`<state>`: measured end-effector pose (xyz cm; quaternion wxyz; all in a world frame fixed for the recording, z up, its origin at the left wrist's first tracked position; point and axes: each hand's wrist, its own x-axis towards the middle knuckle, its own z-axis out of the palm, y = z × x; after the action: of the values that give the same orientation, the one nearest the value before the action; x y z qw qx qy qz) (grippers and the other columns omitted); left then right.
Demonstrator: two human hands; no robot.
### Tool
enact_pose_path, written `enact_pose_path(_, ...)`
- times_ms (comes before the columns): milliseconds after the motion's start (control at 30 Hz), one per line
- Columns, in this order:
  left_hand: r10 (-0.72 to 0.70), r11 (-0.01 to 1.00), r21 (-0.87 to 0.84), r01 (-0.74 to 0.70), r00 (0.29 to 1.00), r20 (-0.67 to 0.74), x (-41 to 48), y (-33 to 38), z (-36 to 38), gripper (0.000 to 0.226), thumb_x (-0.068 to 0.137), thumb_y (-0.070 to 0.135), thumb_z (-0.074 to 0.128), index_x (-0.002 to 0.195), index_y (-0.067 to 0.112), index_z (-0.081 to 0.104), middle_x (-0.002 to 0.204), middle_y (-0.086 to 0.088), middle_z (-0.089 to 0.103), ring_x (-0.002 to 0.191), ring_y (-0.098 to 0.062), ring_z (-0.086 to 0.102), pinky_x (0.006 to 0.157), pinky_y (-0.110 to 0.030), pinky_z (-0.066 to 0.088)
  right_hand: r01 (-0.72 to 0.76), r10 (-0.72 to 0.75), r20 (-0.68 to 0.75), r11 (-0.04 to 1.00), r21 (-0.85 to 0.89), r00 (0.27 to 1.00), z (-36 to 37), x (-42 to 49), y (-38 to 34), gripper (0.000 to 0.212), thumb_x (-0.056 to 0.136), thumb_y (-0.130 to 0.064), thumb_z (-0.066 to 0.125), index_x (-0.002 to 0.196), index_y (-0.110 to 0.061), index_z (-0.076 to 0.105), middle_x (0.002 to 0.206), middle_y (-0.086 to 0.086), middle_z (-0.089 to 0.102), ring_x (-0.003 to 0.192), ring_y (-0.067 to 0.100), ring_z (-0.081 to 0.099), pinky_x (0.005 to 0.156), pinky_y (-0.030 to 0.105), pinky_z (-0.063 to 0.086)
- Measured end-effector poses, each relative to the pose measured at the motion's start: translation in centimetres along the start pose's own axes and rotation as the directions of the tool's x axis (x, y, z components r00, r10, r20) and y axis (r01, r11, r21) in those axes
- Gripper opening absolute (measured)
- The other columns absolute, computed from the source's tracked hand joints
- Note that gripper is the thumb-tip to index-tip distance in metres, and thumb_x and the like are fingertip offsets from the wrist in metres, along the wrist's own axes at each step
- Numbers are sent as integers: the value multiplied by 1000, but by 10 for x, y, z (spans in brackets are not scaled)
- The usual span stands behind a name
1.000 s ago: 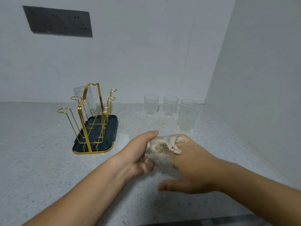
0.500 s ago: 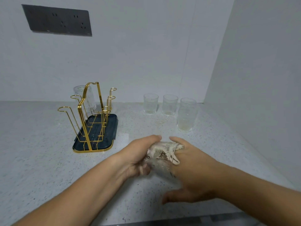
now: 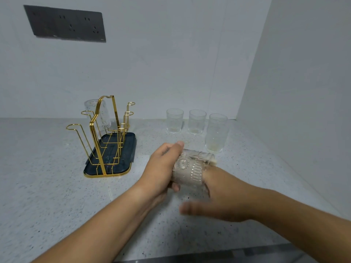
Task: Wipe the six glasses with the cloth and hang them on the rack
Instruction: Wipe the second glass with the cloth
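My left hand point(image 3: 163, 168) grips a patterned clear glass point(image 3: 190, 171) lying on its side above the counter. My right hand point(image 3: 224, 198) has its fingers inside the glass, pressing a beige cloth point(image 3: 212, 160) whose end sticks out at the glass's rim. A gold wire rack point(image 3: 103, 133) on a dark tray point(image 3: 125, 164) stands to the left, with one glass point(image 3: 98, 115) hung upside down on a far peg. Three more glasses stand upright at the back right: the left glass point(image 3: 174, 120), the middle glass point(image 3: 197, 121) and the nearest glass point(image 3: 217, 132).
The speckled counter point(image 3: 47, 186) meets white walls behind and on the right. A dark socket panel point(image 3: 65, 23) is fixed to the back wall. The counter's dark front edge point(image 3: 209, 258) runs along the bottom.
The glass has turned in my hands and risen slightly; my right thumb has swung out below it. The cloth now shows less outside the glass.
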<state>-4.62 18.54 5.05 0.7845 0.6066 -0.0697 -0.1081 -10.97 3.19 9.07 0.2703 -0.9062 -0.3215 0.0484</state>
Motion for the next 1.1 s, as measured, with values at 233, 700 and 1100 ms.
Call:
enact_pose_path(233,-424,905,6,426,899,108,-3,6,-6,36,96,46,66,83,13,70,64,-4,68,43,-12,62,30,-17,41,100,-64,78,696,-711,995,9,-3,32,70,85,-76,57,138,-30,58,145,-5,60,132,18,57,121,48,33)
enact_pose_path(700,-294,946,-117,303,952,85,-6,-17,-20,46,87,43,72,113,6,67,71,-5,66,50,-17,64,33,-22,47,-313,282,138,818,482,949,-1,-4,28,29,87,-28,80,113,-20,71,78,-7,68,57,7,55,53,21,46)
enact_pose_path(1100,-150,979,-157,128,979,-139,-3,-10,-15,37,95,45,69,112,13,62,105,-8,66,85,-20,68,46,-28,53,-72,458,-31,206,976,888,2,-15,22,61,100,-50,29,128,-15,70,127,2,72,129,23,60,117,37,42)
